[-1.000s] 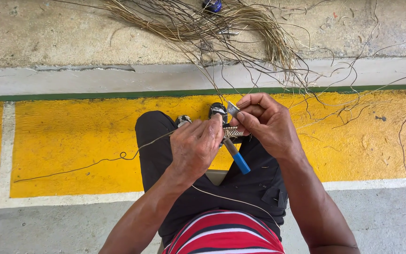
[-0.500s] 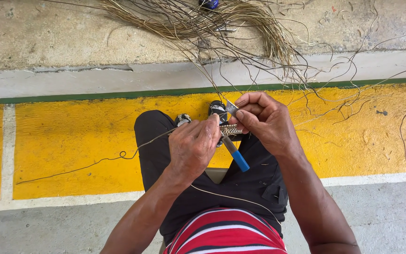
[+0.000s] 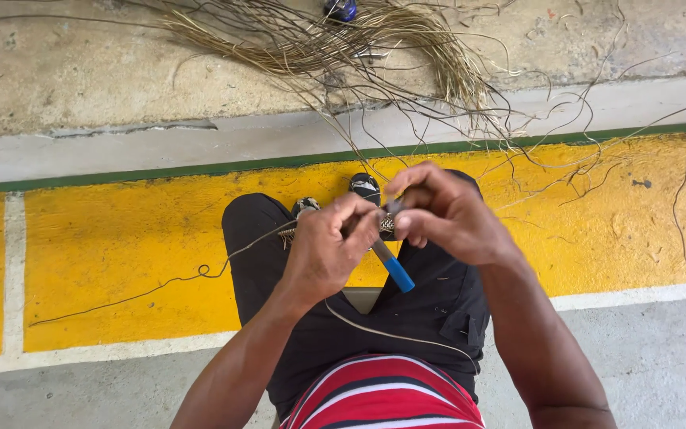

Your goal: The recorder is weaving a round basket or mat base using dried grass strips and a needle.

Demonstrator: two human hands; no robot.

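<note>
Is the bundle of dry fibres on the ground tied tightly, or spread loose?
Spread loose: the fibre bundle fans out over the concrete floor, thin strands straggling onto the yellow band.

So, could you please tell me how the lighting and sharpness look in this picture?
Head view: soft, even daylight, no glare or hard shadows; the hands, left and right, are slightly motion-soft, while the yellow floor band reads sharp.

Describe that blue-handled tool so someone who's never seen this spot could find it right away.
Start at the yellow painted band across the floor, then find the seated person's black trousers over it. Above the knees, the left hand and right hand meet; the blue-handled tool pokes down between them, the only bright blue among tan fibres.
</note>
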